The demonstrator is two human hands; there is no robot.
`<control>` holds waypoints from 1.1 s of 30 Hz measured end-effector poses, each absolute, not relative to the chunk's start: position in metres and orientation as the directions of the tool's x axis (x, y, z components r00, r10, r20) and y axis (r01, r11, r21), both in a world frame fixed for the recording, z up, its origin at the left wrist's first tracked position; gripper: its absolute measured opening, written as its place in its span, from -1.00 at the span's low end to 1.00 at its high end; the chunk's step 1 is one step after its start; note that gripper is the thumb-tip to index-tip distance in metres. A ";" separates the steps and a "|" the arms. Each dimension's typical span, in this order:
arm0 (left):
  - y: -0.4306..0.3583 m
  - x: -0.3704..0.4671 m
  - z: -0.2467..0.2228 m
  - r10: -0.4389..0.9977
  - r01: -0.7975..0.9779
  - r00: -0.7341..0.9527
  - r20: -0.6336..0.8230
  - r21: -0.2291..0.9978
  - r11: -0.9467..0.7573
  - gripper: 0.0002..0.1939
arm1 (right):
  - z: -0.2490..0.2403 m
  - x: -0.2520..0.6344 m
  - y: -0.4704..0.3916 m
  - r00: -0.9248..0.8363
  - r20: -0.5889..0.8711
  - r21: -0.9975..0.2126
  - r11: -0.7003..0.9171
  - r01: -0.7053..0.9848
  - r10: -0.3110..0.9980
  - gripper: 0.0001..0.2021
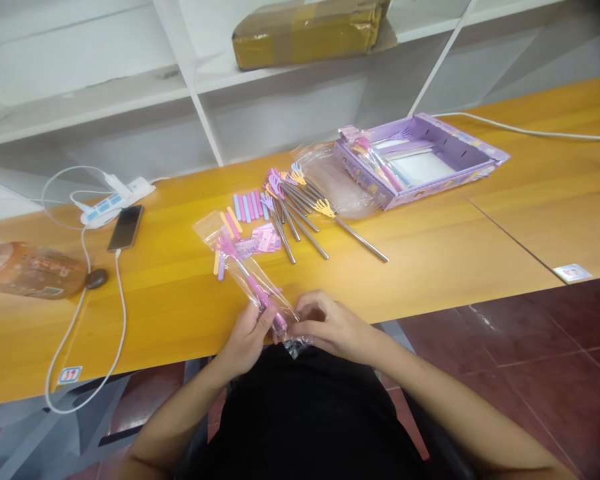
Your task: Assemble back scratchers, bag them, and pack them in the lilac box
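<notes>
A pink back scratcher (258,289) lies inside a clear plastic bag (207,230), its hand-shaped head pointing away from me. My left hand (247,337) is closed around the handle through the bag, thumb on top. At the bag's near end, my right hand (327,323) pinches the crinkled plastic; its fingertips are partly hidden. Beyond them lie several back scratcher rods (305,230) with coloured hand-shaped heads. One with a yellow head (325,208) lies apart to the right. Loose coloured handles (250,207) and small printed cards (266,239) are beside the rods.
A purple tray box (445,180) at the right holds bagged back scratchers (380,160). Leftward are a phone (126,228) on a cable, a power strip (117,200) and an orange plastic container (33,270). A taped carton (307,33) rests on the shelf behind.
</notes>
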State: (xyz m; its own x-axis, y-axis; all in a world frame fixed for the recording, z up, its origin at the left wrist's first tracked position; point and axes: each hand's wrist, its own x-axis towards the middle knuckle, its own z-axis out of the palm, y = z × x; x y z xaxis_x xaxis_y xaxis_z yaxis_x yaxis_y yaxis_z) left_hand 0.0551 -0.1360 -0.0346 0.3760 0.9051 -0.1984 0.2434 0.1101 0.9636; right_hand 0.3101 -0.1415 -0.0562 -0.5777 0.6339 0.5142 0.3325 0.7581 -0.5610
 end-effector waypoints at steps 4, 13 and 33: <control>-0.136 0.054 -0.031 0.883 0.326 0.439 -0.165 0.945 0.014 -0.53 | -0.058 0.311 -0.141 -0.546 0.617 -0.509 0.816 0.273 0.567 -0.81; -0.134 0.058 -0.018 0.808 0.365 0.575 -0.128 0.924 -0.113 -0.61 | -0.041 0.305 -0.134 -0.513 0.516 -0.728 0.667 0.160 0.686 -0.93; -0.136 0.058 -0.022 0.805 0.347 0.566 -0.178 0.937 -0.037 -0.65 | -0.043 0.306 -0.136 -0.379 0.339 -0.885 0.429 0.183 0.861 -0.84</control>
